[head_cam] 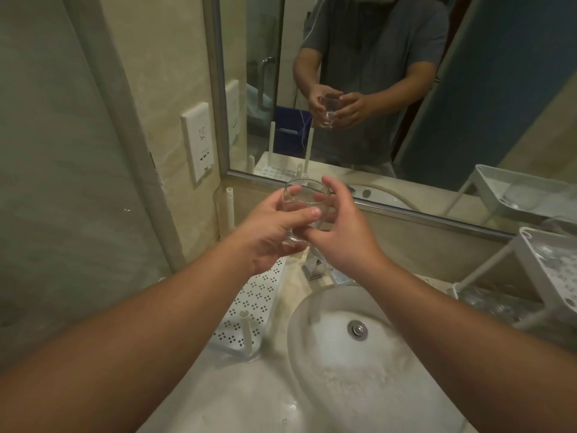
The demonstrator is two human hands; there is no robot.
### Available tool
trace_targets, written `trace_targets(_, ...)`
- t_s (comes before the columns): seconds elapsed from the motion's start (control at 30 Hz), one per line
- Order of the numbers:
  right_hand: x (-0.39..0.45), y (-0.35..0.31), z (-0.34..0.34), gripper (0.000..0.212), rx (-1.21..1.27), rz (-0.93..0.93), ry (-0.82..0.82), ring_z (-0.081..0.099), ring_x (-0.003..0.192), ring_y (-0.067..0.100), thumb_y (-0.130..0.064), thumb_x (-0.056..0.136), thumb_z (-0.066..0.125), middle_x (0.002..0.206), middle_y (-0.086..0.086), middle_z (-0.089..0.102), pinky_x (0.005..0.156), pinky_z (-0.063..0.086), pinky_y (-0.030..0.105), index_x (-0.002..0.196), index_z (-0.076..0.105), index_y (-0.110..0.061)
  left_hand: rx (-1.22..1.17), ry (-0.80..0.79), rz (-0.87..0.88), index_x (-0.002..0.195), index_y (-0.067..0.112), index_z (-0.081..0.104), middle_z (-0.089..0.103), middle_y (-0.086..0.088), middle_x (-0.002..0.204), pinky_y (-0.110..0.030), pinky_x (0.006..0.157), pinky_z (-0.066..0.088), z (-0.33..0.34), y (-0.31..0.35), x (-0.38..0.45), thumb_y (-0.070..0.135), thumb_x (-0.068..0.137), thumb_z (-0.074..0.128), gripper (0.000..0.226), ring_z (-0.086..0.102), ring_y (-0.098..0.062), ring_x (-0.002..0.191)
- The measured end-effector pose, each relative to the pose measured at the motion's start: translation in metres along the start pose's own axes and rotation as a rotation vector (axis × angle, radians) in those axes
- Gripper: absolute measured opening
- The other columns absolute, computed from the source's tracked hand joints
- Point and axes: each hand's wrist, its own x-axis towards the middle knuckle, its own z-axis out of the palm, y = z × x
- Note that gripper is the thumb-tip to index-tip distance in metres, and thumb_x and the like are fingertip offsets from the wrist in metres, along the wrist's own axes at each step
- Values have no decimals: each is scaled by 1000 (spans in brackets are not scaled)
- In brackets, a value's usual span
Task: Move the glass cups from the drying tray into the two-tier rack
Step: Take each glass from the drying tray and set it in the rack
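Observation:
A clear glass cup (307,195) is held upright in the air above the tap, between both my hands. My left hand (271,228) grips its left side, thumb across the front. My right hand (342,228) curls around its right side, fingers behind the rim. Below my left hand lies the white perforated drying tray (249,307) with upright pegs; no cups show on its visible part. The white two-tier rack (537,257) stands at the right edge, with several glass cups on its lower tier (496,303) and glassware in the upper tier.
A round white sink basin (352,364) with a metal drain lies below my hands, the tap (315,264) behind it. A large mirror (406,89) fills the back wall. A white wall socket (198,142) sits at the left.

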Motion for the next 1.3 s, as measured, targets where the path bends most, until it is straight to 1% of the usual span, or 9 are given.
trace_targets(0.13, -7, 7, -17, 91, -8, -3, 38, 60, 106, 2, -25, 72, 86, 128, -12, 54, 84, 54, 26, 145, 32, -39, -5, -39, 3, 127, 31, 58, 73, 6, 111, -50, 95, 51, 19, -9, 2, 11, 66, 82, 68, 70, -16, 92)
trace_targets(0.27, -15, 18, -43, 87, -21, 18, 86, 61, 107, 6, -25, 72, 85, 126, -13, 55, 89, 56, 37, 142, 35, -40, -20, -98, 4, 121, 33, 62, 73, 8, 108, -58, 104, 45, 48, -19, 6, 14, 64, 81, 63, 70, -16, 94)
trace_targets(0.4, -26, 31, -75, 87, -11, 50, 125, 60, 111, 8, -22, 74, 83, 129, -13, 54, 86, 57, 33, 143, 33, -40, -30, -157, -6, 124, 35, 60, 72, 12, 102, -57, 106, 44, 82, -32, 13, 11, 74, 79, 58, 70, -14, 92)
trace_targets(0.63, -45, 58, -138, 85, -41, 69, 170, 56, 115, 6, -30, 84, 75, 133, -15, 49, 87, 52, 28, 150, 22, -39, -8, -239, -1, 128, 38, 59, 60, 5, 121, -49, 98, 49, 151, -52, 27, 17, 71, 80, 65, 68, -9, 88)
trace_targets(0.8, -62, 78, -187, 75, -20, 97, 207, 53, 117, 4, -44, 92, 62, 137, -16, 46, 92, 46, 28, 152, 18, -38, -1, -340, -58, 135, 39, 55, 62, 7, 133, -49, 102, 48, 201, -69, 41, 30, 80, 79, 61, 61, -19, 124)
trace_targets(0.93, -74, 95, -227, 66, -26, 118, 266, 53, 117, 6, -50, 94, 53, 134, -16, 47, 97, 47, 34, 150, 22, -37, 29, -391, -71, 136, 38, 54, 64, 11, 121, -52, 106, 45, 244, -83, 47, 45, 69, 81, 72, 61, -17, 120)
trace_targets(1.1, -86, 119, -276, 70, -8, 168, 277, 54, 119, 8, -43, 92, 62, 135, -17, 48, 99, 48, 36, 150, 23, -38, 8, -401, -103, 136, 34, 56, 63, 7, 115, -54, 109, 39, 298, -100, 55, 50, 84, 65, 55, 64, -20, 110)
trace_targets(1.2, -91, 134, -304, 83, -2, 205, 303, 55, 118, 6, -38, 83, 75, 135, -19, 49, 98, 51, 40, 148, 24, -41, -22, -391, -139, 134, 31, 60, 57, 2, 119, -49, 101, 44, 330, -109, 59, 57, 78, 60, 62, 60, -25, 107)
trace_targets(1.3, -96, 148, -329, 89, -30, 236, 367, 57, 115, 5, -36, 77, 81, 134, -18, 51, 97, 52, 40, 148, 27, -37, -26, -398, -164, 128, 34, 64, 64, 7, 113, -46, 96, 45, 360, -120, 64, 57, 87, 52, 49, 60, -23, 106)
